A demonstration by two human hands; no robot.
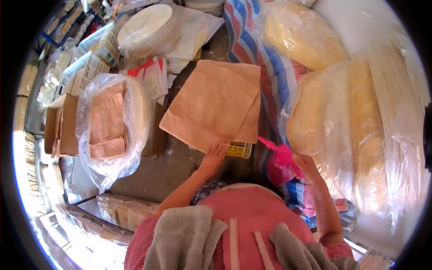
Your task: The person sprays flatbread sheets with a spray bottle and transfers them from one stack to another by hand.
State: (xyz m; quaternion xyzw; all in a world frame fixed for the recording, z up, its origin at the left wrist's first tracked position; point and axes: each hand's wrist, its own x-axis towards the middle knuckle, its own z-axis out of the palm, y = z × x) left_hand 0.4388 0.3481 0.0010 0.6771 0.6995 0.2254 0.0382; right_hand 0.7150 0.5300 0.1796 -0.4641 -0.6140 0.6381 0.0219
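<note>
In the head view, brown flat sheets [213, 101], apparently stacked and slightly askew, lie in front of me over a yellow crate or basket that shows only at its near edge [239, 150]. My left hand [217, 155] rests on the near edge of the sheets, fingers stretched out; its thumb is hidden. A pink spray bottle [282, 157] is gripped in my right hand [306, 167], its nozzle pointing toward the sheets' right corner.
Left, a folded brown sheet [108, 121] lies on a plastic-wrapped round stack [139, 117], beside a cardboard box [68, 123]. White baskets [85, 67] and a round pale stack [146, 29] stand behind. Right are striped cloth [270, 67] and large plastic-wrapped yellowish bundles [333, 130].
</note>
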